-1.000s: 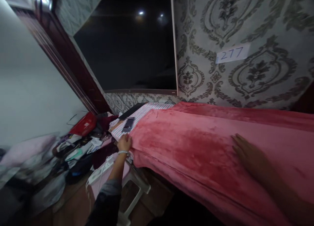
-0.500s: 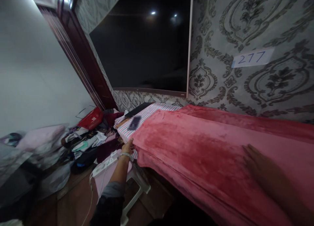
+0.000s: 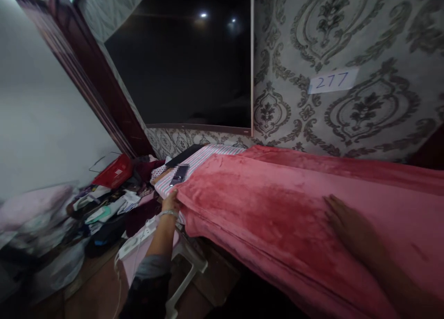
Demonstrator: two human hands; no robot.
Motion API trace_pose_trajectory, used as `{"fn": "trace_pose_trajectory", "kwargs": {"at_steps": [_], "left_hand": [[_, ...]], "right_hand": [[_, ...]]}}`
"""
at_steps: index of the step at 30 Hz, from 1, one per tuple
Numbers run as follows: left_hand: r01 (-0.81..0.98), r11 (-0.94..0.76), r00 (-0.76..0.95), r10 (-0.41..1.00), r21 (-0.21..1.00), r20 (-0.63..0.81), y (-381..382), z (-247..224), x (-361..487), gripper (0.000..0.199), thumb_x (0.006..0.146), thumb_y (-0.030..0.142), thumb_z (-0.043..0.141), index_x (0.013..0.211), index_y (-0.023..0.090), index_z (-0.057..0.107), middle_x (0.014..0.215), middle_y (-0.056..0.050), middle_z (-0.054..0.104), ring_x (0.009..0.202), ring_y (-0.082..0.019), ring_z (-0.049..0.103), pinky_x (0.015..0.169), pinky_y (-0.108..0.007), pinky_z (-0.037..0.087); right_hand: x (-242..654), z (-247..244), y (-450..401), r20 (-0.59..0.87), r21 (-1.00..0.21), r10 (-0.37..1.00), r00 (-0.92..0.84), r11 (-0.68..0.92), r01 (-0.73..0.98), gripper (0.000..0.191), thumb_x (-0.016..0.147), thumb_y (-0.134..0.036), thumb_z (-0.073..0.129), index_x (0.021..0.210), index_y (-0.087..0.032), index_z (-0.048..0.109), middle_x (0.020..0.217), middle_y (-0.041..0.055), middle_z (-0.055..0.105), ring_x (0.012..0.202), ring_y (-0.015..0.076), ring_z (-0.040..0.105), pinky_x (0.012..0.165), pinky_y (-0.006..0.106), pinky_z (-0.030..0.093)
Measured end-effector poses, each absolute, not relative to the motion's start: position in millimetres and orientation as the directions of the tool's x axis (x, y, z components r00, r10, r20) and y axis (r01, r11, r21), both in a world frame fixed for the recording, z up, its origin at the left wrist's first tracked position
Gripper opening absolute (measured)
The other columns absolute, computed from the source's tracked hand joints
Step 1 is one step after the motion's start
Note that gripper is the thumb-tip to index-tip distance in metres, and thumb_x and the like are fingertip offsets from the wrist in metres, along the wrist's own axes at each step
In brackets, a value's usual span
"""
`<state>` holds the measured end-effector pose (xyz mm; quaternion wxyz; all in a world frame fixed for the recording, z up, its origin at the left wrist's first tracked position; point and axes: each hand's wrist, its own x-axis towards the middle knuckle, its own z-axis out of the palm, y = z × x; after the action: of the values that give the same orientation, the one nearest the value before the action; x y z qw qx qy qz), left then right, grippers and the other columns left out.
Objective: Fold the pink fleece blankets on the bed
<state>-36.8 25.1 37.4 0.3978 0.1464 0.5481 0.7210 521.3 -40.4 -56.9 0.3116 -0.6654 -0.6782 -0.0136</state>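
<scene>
Pink-red blanket: the plush blanket (image 3: 249, 189) is spread in long folds across the surface below the wall screen (image 3: 194, 64), with its left end laid over part of the striped cloth (image 3: 222, 149)
Left hand: the left hand (image 3: 169, 202) is set at the blanket's near left corner, thumb uppermost; whether the edge is pinched cannot be told, since the fingers are partly hidden
Right hand: the right hand (image 3: 350, 229) is laid palm down on the blanket's top, fingers extended and nothing clasped
Smoothing: the pile is best pressed with a flat palm, with light tension held between both hands so that no ridge is bunched up
Corner: the near left corner should be steadied and squared before the long edge is straightened
Phone-like object: the dark object (image 3: 180, 173) beside the corner should be left undisturbed
</scene>
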Motion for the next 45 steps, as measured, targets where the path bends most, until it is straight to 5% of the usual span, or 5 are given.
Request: {"fn": "trace_pose_trajectory", "kwargs": {"at_steps": [8,16,25,39,45], "left_hand": [[-0.433,0.046,-0.404,0.883,0.900,-0.240,32,77,-2,0.011,0.087,0.014,0.058,0.095,0.014,0.064,0.078,-0.003,0.072,0.078,-0.018,0.070,0.081,-0.031,0.059],[-0.254,-0.053,-0.117,0.993,0.966,0.024,59,130,103,0.030,0.065,0.020,0.079,0.093,0.014,0.071,0.078,-0.003,0.074,0.076,-0.018,0.068,0.082,-0.032,0.055],[0.339,-0.725,0.744,0.596,0.600,0.301,-25,85,241,0.008,0.083,0.022,0.057,0.080,0.019,0.063,0.081,-0.005,0.068,0.076,-0.019,0.062,0.073,-0.032,0.050],[0.365,-0.687,0.620,0.682,0.628,0.387,-75,49,228,0.040,0.073,0.004,0.049,0.108,0.019,0.063,0.110,-0.009,0.070,0.105,-0.024,0.063,0.094,-0.041,0.050],[0.388,-0.694,0.657,0.670,0.607,0.346,-91,46,227,0.034,0.062,0.001,0.047,0.087,0.021,0.056,0.097,-0.007,0.064,0.094,-0.022,0.057,0.085,-0.038,0.046]], "right_hand": [[515,-46,-42,0.443,-0.363,0.893,0.071,0.106,0.926,0.056,0.098,-0.041,0.026,0.138,-0.016,0.055,0.147,0.0123,0.052,0.137,0.0267,0.047,0.115,0.048,0.039],[515,-46,-40,0.457,-0.450,0.883,0.107,0.125,0.884,0.056,0.099,-0.044,0.029,0.140,-0.016,0.055,0.147,0.0117,0.051,0.137,0.0266,0.047,0.115,0.047,0.039],[518,-49,-32,0.486,-0.617,0.854,0.186,0.185,0.765,0.054,0.098,-0.050,0.034,0.140,-0.023,0.056,0.143,0.0090,0.056,0.133,0.0255,0.051,0.114,0.049,0.041],[504,-6,-16,0.242,-0.810,0.937,0.252,0.052,0.584,0.057,0.090,-0.041,0.053,0.142,-0.018,0.054,0.137,0.0137,0.060,0.124,0.0264,0.059,0.106,0.041,0.047],[482,31,33,0.014,-0.910,0.924,0.381,-0.146,0.388,0.063,0.090,-0.040,0.056,0.147,-0.017,0.046,0.089,0.0077,0.072,0.068,0.0196,0.066,0.068,0.033,0.054]]}}
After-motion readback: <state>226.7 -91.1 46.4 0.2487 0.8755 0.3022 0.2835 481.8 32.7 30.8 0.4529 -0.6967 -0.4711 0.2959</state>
